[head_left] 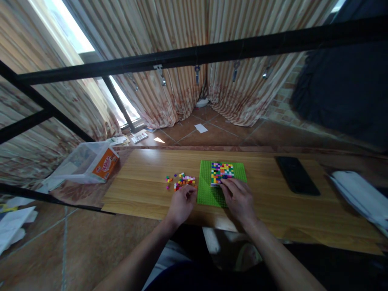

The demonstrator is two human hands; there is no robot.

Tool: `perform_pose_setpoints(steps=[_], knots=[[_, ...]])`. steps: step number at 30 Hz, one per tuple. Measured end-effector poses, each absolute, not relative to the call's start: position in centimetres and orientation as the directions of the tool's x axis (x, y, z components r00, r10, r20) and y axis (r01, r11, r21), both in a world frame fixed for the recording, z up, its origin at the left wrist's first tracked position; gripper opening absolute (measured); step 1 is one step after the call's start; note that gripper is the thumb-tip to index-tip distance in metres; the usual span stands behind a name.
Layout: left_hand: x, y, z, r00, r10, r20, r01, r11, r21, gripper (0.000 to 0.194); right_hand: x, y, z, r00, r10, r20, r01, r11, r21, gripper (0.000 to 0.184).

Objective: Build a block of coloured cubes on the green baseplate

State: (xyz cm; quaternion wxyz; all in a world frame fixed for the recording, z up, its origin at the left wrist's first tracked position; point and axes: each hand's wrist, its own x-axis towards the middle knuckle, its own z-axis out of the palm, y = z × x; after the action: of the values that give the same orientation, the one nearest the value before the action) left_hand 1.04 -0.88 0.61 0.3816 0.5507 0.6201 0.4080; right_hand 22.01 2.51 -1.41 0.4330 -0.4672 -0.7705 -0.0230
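Observation:
A green baseplate (209, 190) lies on the wooden table (273, 206), with a block of small multicoloured bricks (222, 173) pressed onto its far part. Left of the plate sits a loose heap of small coloured bricks (181, 181). My left hand (182, 202) rests at the near edge of that heap, fingers curled down onto the bricks; what they hold is hidden. My right hand (238, 196) lies on the plate with its fingertips pinched against the near edge of the brick block.
A black phone (297, 176) lies flat on the right of the table. White papers (360, 196) are at the far right edge. A clear plastic box with an orange label (91, 161) stands off the table's left end. A black metal frame (194, 54) crosses overhead.

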Motion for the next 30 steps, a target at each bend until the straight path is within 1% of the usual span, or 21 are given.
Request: perform_pose_setpoints(steps=[4, 7, 9, 11, 12, 14, 16, 19, 23, 25, 28, 30], knots=[[1.0, -0.7, 0.1, -0.134, 0.986, 0.100, 0.519, -0.017, 0.855, 0.009, 21.8, 2.5, -1.2, -0.164, 0.687, 0.708, 0.721, 0.573, -0.389, 0.019], [1.1, -0.2, -0.3, -0.090, 0.983, 0.159, 0.684, -0.055, 0.727, 0.014, 21.4, 2.4, -1.0, -0.154, 0.670, 0.726, 0.705, 0.589, -0.395, 0.018], [1.0, 0.3, -0.5, -0.038, 0.985, 0.168, 0.779, -0.076, 0.623, 0.017, 21.0, 2.4, -0.8, -0.144, 0.661, 0.737, 0.693, 0.598, -0.401, 0.018], [1.0, 0.6, -0.7, 0.001, 0.988, 0.155, 0.838, -0.085, 0.540, 0.021, 20.8, 2.4, -0.7, -0.133, 0.655, 0.744, 0.687, 0.602, -0.407, 0.018], [0.9, 0.8, -0.7, 0.010, 0.988, 0.151, 0.854, -0.087, 0.513, 0.022, 20.7, 2.4, -0.6, -0.128, 0.654, 0.746, 0.687, 0.601, -0.409, 0.018], [0.8, 0.9, -0.6, 0.016, 0.986, 0.164, 0.860, -0.097, 0.501, 0.022, 20.6, 2.4, -0.4, -0.126, 0.649, 0.751, 0.683, 0.605, -0.408, 0.018], [0.8, 0.8, -0.2, 0.012, 0.982, 0.187, 0.837, -0.112, 0.535, 0.020, 20.6, 2.3, -0.1, -0.136, 0.635, 0.760, 0.671, 0.624, -0.401, 0.019], [1.1, 0.4, 0.8, -0.018, 0.986, 0.168, 0.756, -0.097, 0.648, 0.016, 20.5, 1.9, 0.3, -0.199, 0.627, 0.753, 0.624, 0.673, -0.396, 0.019], [1.8, 0.1, 1.8, -0.051, 0.997, 0.060, 0.528, -0.024, 0.849, 0.009, 19.7, 1.0, 0.5, -0.329, 0.656, 0.679, 0.561, 0.715, -0.418, 0.017], [2.2, 0.1, 1.8, -0.056, 0.998, 0.010, 0.390, 0.013, 0.921, 0.010, 19.2, 0.7, 0.2, -0.395, 0.676, 0.622, 0.540, 0.718, -0.438, 0.017], [2.4, 0.2, 1.6, -0.015, 0.991, -0.130, 0.239, 0.129, 0.962, 0.014, 18.7, 0.4, -0.5, -0.453, 0.695, 0.559, 0.530, 0.714, -0.458, 0.017], [2.4, 0.2, 1.6, 0.004, 0.979, -0.202, 0.189, 0.198, 0.962, 0.018, 18.6, 0.4, -0.9, -0.457, 0.699, 0.550, 0.533, 0.710, -0.460, 0.016]])
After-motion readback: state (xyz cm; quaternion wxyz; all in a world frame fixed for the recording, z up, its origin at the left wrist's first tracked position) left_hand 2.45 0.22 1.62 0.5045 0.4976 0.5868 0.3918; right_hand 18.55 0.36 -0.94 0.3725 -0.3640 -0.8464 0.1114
